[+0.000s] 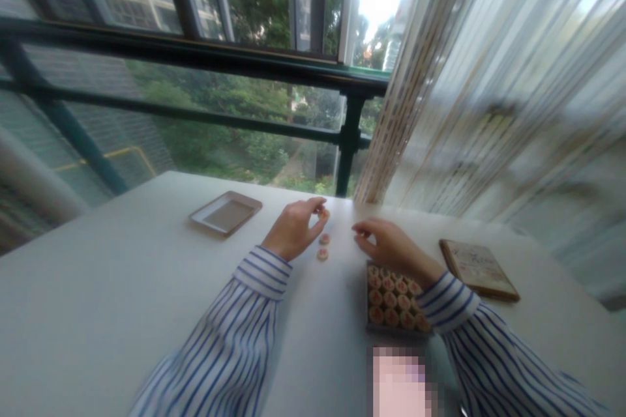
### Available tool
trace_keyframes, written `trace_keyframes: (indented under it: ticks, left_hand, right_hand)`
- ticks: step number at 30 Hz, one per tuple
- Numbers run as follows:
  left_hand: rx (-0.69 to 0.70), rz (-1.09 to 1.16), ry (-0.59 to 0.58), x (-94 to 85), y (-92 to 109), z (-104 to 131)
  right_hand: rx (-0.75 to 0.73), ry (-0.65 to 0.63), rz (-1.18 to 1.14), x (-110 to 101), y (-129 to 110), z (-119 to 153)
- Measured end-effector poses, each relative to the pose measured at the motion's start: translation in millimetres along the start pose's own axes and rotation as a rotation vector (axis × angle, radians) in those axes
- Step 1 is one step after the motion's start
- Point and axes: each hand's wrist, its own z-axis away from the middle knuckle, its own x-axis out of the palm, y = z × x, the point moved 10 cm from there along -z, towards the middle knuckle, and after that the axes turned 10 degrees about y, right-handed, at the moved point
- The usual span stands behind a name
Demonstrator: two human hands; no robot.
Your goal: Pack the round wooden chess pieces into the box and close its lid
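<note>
My left hand (293, 227) pinches a round wooden Chinese chess piece (325, 214) between thumb and fingers, close to the table's far edge. Just nearer to me, two more pieces lie flat in a line on the white table, an upper piece (325, 239) and a lower piece (322, 254), both with reddish marks. My right hand (386, 244) hovers to the right of them, thumb and fingers curled close together; whether anything is between the tips is not visible. Below it stands an open box (368, 303) holding rows of such pieces, partly hidden by my right hand and sleeve.
A shallow tray or box lid (194, 219) lies at the left on the white table (122, 273). On the right rests a flat wooden board-like case (482, 268) with faint print. Beyond the table are a dark railing (220, 62) and a sheer curtain (469, 130). A blurred-out patch covers something at the bottom.
</note>
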Motion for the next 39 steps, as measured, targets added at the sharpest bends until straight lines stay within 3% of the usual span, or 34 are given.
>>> trace_keyframes:
  ticks: [21, 31, 39]
  left_hand:
    - [0.077, 0.109, -0.088, 19.4, 41, 7]
    - [0.106, 0.149, -0.106, 24.9, 51, 9]
    - [0.107, 0.165, -0.092, 22.8, 68, 10]
  right_hand:
    - [0.051, 0.162, -0.106, -30, 14, 25]
    - [0.059, 0.192, -0.164, -29, 15, 30]
    - [0.151, 0.215, -0.375, -29, 16, 30]
